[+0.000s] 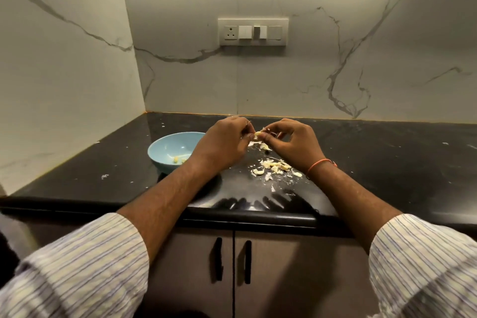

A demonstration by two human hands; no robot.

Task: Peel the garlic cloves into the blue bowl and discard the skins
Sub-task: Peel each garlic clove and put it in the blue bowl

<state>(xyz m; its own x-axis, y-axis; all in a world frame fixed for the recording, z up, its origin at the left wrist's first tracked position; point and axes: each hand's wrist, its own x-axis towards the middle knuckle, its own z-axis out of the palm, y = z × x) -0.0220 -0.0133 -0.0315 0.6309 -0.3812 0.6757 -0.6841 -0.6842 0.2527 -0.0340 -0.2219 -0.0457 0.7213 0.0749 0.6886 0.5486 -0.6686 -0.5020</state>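
A pale yellow garlic clove point(257, 134) held above loose papery garlic skins point(275, 166), right of a shallow light-blue bowl point(165, 148) holding peeled cloves point(178, 159).

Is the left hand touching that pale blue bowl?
Cannot tell. In the head view the left hand overlaps the pale blue bowl's right rim, hiding any gap; its fingers pinch the garlic clove.

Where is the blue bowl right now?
In the head view the blue bowl sits on the black countertop, left of centre, partly behind the left hand and left of the garlic skins.
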